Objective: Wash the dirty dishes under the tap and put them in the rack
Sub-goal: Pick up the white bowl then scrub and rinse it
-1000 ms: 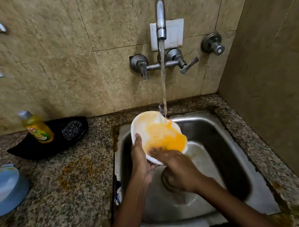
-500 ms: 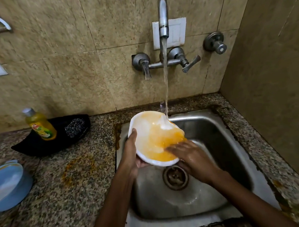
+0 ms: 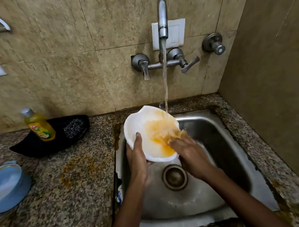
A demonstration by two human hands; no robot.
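sink [image 3: 218, 129], tap [image 3: 162, 17] running: left hand [image 3: 137, 161] grips plate [image 3: 137, 125], right hand [image 3: 189, 151] fingers flat rubbing. rinsing; rack next.

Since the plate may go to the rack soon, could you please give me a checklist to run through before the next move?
1. Left hand grips the white plate at its rim: ok.
2. Water stream from the steel wall tap lands on the plate: ok.
3. Orange residue rinsed off: not ok, a large smear remains where the right hand rubs.
4. Plate held over the steel sink: ok.
5. Rack ready to receive it: cannot tell, none in view.
6. Yellow dish soap bottle close by on the granite counter: ok.
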